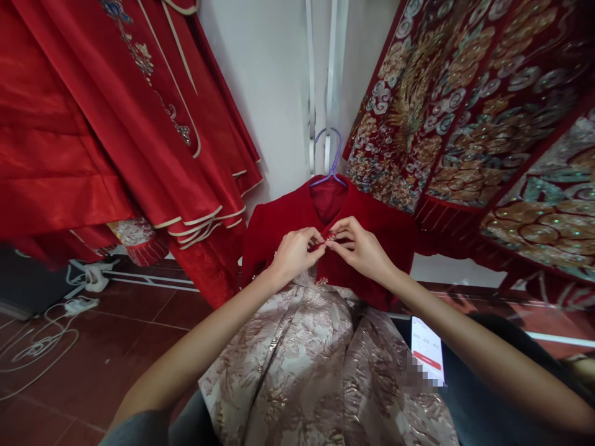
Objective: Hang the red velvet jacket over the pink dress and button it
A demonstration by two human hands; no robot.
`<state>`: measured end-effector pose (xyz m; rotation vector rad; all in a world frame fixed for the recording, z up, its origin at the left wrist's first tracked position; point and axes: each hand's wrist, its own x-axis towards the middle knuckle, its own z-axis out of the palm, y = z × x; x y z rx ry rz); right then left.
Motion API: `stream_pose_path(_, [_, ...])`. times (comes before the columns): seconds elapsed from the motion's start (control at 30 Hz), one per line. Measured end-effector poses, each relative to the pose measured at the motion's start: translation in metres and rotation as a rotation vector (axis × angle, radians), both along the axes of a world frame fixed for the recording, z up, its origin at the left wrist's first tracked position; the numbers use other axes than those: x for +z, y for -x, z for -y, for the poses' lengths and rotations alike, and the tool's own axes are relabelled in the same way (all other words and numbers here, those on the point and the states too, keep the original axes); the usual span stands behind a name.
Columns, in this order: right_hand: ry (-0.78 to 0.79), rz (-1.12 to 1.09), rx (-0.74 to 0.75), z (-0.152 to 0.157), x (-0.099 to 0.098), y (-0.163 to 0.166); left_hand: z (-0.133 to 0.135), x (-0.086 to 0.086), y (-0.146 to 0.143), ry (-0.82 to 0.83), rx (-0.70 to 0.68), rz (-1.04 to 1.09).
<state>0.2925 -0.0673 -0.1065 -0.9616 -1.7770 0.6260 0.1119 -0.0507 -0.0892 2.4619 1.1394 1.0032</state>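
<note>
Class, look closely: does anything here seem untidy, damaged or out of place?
Yes: the white cable sprawls in loose loops across the floor at left, not neatly coiled. No damage stands out.

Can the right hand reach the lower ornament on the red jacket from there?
Probably yes: the lower ornament lies uncovered below the right hand, though it may have to leave the upper ornament.

The red jacket hung from a purple hanger, its collar open around the hanger's lower edge, its shoulders spread. A small gold-and-red clasp sat at the front opening, just below the collar.
</note>
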Motion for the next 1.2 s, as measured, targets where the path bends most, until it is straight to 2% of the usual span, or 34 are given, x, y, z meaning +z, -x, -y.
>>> stream_pose_path(0.23, [-0.020,0.004,0.034,-0.003,0.003,-0.002,-0.003,0.009,-0.001,-0.094,-0.008,-0.132])
stream_pose_path(0.43, [-0.026,0.021,0.089,-0.014,0.002,-0.006,-0.003,0.003,-0.006,-0.161,-0.003,-0.156])
stream_pose_path(0.53, [-0.046,0.019,0.092,-0.023,-0.005,-0.006,0.001,-0.005,-0.012,-0.134,-0.022,-0.082])
stream_pose_path(0.6, [-0.060,-0.015,0.027,-0.025,-0.014,-0.002,0.005,-0.014,-0.014,-0.084,-0.029,0.031])
stream_pose_path(0.67, [-0.086,-0.042,-0.116,-0.019,-0.026,0.004,0.009,-0.028,-0.013,-0.021,-0.049,0.116])
stream_pose_path(0.73, [-0.144,-0.040,-0.299,-0.007,-0.041,0.013,0.012,-0.044,-0.006,0.033,-0.048,0.118])
stream_pose_path(0.8, [-0.221,0.002,-0.418,0.009,-0.059,0.021,0.015,-0.061,0.005,0.034,0.020,0.055])
stream_pose_path(0.93, [-0.335,0.292,-0.377,0.029,-0.100,0.027,0.027,-0.092,0.031,-0.062,0.189,-0.133])
stream_pose_path(1.03, [-0.400,0.397,-0.456,0.027,-0.125,0.016,0.039,-0.110,0.051,-0.042,0.261,-0.255])
stream_pose_path(1.1, [-0.450,0.388,-0.540,0.023,-0.134,0.003,0.046,-0.120,0.065,-0.003,0.300,-0.302])
stream_pose_path(1.2, [-0.518,0.309,-0.609,0.024,-0.134,-0.021,0.052,-0.127,0.083,0.053,0.324,-0.306])
